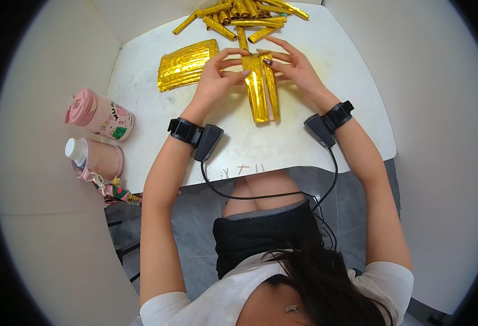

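Left hand (216, 75) was part-curled, thumb and fingers pinching the gold foil (256, 93) by its left side; right hand (300, 75) pinched its upper right, equally part-closed. Foil sat between both hands, near end free. Light, level grip probably best: matched thumb pressure, long edges parallel, no crumpling. Foil stack (186, 66) lay just left of left hand; tube pile (241, 10) beyond both.

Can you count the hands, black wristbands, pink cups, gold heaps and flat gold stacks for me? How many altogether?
Hands, left hand and right hand: 2
Black wristbands, left wristband and right wristband: 2
Pink cups, lidded cup and open cup: 2
Heap of gold rolls: 1
Flat gold stack: 1
Total: 8
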The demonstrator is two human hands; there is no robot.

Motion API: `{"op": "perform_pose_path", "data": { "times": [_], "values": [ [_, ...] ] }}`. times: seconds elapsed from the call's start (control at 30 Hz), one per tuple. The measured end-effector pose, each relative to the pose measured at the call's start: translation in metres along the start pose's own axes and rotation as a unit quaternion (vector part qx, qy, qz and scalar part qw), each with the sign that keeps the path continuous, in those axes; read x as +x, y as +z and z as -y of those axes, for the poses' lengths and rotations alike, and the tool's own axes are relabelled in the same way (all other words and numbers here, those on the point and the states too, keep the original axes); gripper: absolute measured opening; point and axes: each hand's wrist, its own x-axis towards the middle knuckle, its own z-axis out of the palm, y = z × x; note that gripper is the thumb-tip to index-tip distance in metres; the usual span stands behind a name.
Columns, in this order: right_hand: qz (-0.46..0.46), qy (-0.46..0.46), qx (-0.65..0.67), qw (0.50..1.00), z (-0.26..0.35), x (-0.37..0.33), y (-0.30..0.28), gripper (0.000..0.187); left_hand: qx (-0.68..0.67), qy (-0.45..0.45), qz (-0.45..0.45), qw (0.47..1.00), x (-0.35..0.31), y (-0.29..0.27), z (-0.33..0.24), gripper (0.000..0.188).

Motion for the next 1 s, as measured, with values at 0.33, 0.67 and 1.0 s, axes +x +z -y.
{"op": "perform_pose_path", "data": {
  "times": [0.33, 0.67, 1.0],
  "values": [
    [0.163, 0.013, -0.082, 0.983, -0.003, 0.003, -0.002, 0.02, -0.013, 0.053, -0.216, 0.975, 0.004, -0.011, -0.002, 0.049],
    [0.025, -0.019, -0.031, 0.999, -0.009, 0.009, -0.016, 0.022, -0.112, -0.013, -0.011, 0.994, 0.002, 0.003, 0.006, 0.023],
    [0.12, -0.009, -0.041, 0.992, 0.003, 0.003, -0.009, 0.028, -0.089, -0.036, -0.036, 0.995, 0.002, 0.002, 0.006, 0.022]
  ]
}}
